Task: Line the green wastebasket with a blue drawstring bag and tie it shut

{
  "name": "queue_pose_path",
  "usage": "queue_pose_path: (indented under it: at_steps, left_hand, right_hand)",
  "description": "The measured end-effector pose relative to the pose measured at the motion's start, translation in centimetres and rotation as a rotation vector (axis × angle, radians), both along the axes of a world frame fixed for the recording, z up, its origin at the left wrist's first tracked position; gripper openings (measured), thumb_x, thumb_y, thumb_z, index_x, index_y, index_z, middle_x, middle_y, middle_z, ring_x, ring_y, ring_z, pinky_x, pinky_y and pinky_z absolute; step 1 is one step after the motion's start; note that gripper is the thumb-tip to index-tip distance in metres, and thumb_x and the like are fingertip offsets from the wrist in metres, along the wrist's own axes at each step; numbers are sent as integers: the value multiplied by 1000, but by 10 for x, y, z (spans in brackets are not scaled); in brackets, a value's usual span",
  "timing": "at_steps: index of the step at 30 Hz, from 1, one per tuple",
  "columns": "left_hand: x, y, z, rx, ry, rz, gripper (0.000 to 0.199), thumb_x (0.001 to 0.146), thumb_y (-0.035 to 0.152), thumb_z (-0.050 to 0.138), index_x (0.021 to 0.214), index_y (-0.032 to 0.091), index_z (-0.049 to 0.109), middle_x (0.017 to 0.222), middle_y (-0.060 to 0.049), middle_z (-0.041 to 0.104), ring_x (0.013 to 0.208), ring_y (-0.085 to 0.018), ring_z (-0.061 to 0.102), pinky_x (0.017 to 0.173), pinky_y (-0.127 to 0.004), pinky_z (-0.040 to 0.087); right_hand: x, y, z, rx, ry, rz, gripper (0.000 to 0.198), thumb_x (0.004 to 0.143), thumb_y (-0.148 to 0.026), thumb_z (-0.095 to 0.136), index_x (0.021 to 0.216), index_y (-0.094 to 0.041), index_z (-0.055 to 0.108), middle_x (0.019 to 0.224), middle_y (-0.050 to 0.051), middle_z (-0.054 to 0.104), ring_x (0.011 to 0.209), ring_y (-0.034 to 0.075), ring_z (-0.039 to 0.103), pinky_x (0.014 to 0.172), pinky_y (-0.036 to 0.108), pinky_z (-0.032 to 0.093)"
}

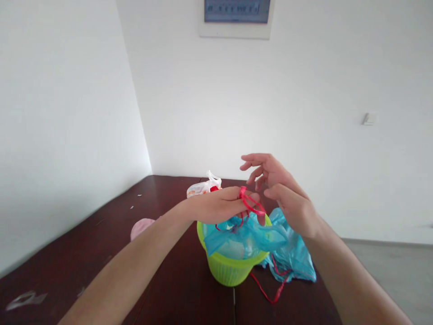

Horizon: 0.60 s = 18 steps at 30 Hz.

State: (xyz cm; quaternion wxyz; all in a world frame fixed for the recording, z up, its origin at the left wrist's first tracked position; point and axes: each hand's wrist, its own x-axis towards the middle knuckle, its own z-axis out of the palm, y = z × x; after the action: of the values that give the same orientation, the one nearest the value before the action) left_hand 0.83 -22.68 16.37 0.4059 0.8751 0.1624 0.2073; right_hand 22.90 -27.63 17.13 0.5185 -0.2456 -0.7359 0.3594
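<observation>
A light green basket (232, 271) stands on the dark table, with a blue plastic bag (225, 239) bunched inside it and draped over the rim. Above the basket, my left hand (225, 203) is turned sideways with its fingers close together. A red drawstring (253, 205) loops around those fingers and runs down to the bag. My right hand (279, 185) is just to the right, its fingers spread and slightly bent, holding nothing that I can see. Its thumb is close to the left fingertips, but I cannot tell if they touch.
More blue plastic (297, 262) with a red string (267, 293) lies right of the basket. Behind stands a white plastic bag (198, 188). A pink item (140, 228) is partly hidden by my left forearm. Scraps (27, 299) lie at left; walls bound the table.
</observation>
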Motion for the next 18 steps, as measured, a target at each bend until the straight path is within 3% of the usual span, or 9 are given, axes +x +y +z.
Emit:
queue_pose_path:
  at_steps: [3, 5, 10, 13, 15, 18]
  left_hand:
    - [-4, -1, -2, -147, -10, -3, 84, 114, 94, 51, 93, 21, 87, 86, -8, 74, 78, -19, 65, 71, -29, 58]
    - [-6, 0, -8, -236, 16, 16, 94, 103, 106, 52, 91, 19, 87, 80, -8, 72, 74, -19, 66, 68, -29, 59]
    - [-9, 3, -20, -309, 67, 127, 102, 98, 112, 48, 92, 18, 87, 85, -11, 77, 73, -19, 69, 69, -30, 60]
    - [-10, 6, -24, -290, 48, 65, 101, 106, 108, 39, 88, 19, 83, 69, -4, 61, 58, -15, 50, 56, -27, 46]
    - [-10, 8, -29, -314, -26, 39, 95, 112, 101, 34, 95, 20, 81, 62, 2, 50, 50, -13, 40, 51, -27, 39]
    - [-9, 11, -40, -416, -271, 193, 72, 115, 93, 49, 111, 24, 70, 56, 9, 48, 41, -11, 39, 47, -22, 38]
  right_hand:
    - [3, 5, -15, -134, -89, 128, 33, 106, -28, 63, 136, -27, 77, 91, 0, 82, 58, 16, 73, 59, 32, 61]
    - [2, 6, -22, -177, -114, 154, 24, 113, -43, 72, 128, -25, 76, 77, -3, 78, 52, 16, 73, 52, 29, 57]
    - [-5, 8, -31, -211, -87, 103, 44, 107, -61, 90, 103, -24, 68, 67, -5, 75, 48, 17, 74, 51, 26, 51]
    - [-5, 12, -36, -158, -63, 38, 50, 109, -66, 88, 96, -25, 64, 64, -4, 74, 50, 16, 71, 57, 28, 52]
    - [-3, 15, -39, -103, 5, -57, 51, 108, -68, 88, 93, -24, 66, 66, -2, 74, 56, 14, 68, 61, 29, 52]
    - [1, 15, -46, -83, 169, -201, 50, 102, -65, 95, 90, -24, 69, 71, -2, 72, 63, 13, 62, 62, 27, 50]
